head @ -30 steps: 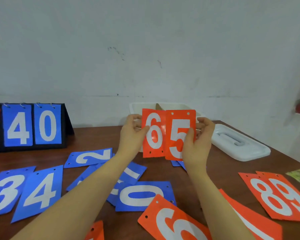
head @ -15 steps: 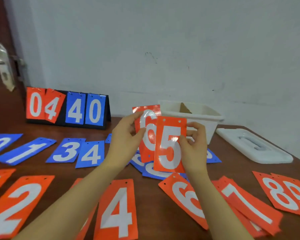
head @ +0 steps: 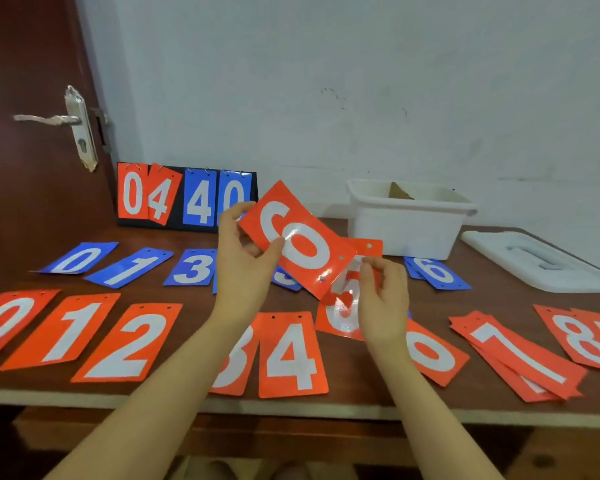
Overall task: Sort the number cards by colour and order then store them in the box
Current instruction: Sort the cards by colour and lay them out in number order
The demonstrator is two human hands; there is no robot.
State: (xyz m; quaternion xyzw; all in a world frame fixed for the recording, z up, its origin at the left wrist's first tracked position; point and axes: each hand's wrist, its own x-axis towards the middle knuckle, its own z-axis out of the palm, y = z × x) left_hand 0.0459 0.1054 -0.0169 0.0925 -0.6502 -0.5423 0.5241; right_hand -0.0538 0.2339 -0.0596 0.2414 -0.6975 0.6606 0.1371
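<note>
Door: the dark red door [head: 32,202] with its metal handle [head: 45,119] stands far to the left of your fingers.
Scoreboard: the black stand [head: 187,195] shows 0 and 4 in red, 4 and 0 in blue; it is behind your left fingers, against the wall.
Blue row: blue cards 0 [head: 78,258], 1 [head: 132,266] and 3 [head: 193,268] lie flat to the left of your left hand, white digits, two small holes at the top edge.
Red row: red cards 0 [head: 11,320], 1 [head: 66,332], 2 [head: 130,342] lie nearer to you; the red 4 [head: 291,353] lies between your forearms.
Left hand: your left hand [head: 245,261] pinches the red 6 card [head: 297,239], thumb on the face and fingers behind; the card is tilted and held above the table [head: 465,403], glossy with white glare.
Right hand: your right hand [head: 383,299] pinches the red 5 card [head: 347,306] at its right edge, fingers curled; its top part goes under the 6 card.
Right of your fingers: another red 6 [head: 433,355] lies partly under your right wrist, then a stack of red 7 cards [head: 520,355] and a red 8 [head: 589,337].
Blue 6: one blue 6 card [head: 437,271] lies behind your right hand, just in front of the box.
Box: the white box [head: 409,220] stands open beyond your right fingers; its white lid [head: 541,261] lies beside it on the right.
</note>
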